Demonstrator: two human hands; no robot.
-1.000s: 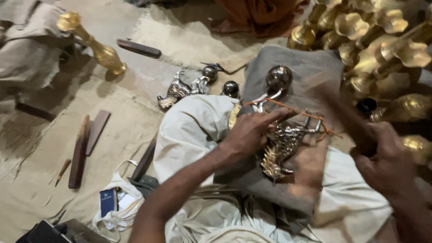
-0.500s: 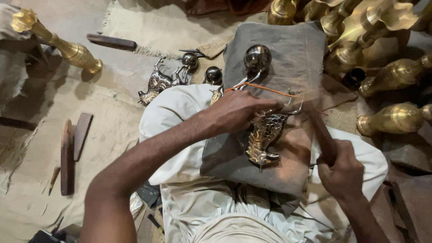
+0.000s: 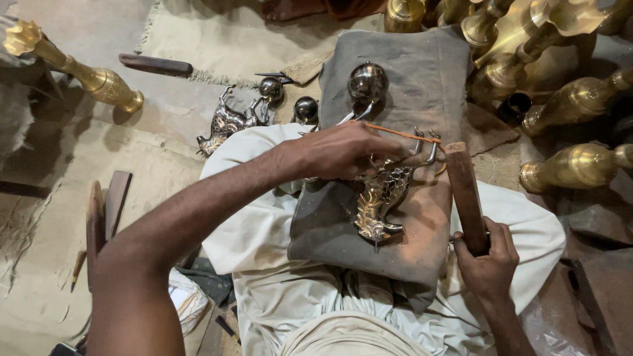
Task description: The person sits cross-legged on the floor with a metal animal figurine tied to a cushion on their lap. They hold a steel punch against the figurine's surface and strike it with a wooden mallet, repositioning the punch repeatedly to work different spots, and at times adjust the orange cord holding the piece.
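Firmly, the right hand (image 3: 489, 264) is clenched around the lower end of a brown wooden block (image 3: 465, 196), which rises from the fist toward twelve o'clock with its top end just beside the tip of a thin orange rod (image 3: 402, 134). At about ten o'clock from that fist, the left hand (image 3: 349, 150) presses down on the upper part of an ornate metal figure (image 3: 381, 201), fingers curled over it and pinching the rod; the figure's silvery curled horns poke out past the fingertips, and its brassy tail end points toward six o'clock. The figure lies on a grey folded cloth (image 3: 422, 79) spread over the person's lap, which is wrapped in white fabric (image 3: 257, 224). At twelve o'clock on the cloth sits a shiny metal ball (image 3: 368, 80). At ten o'clock, on the floor, lies a second silvery figure (image 3: 227, 122) with two smaller balls near it. Brass vases (image 3: 573, 165) crowd the two o'clock side, and one brass vase (image 3: 99, 80) lies alone far at nine to ten o'clock.
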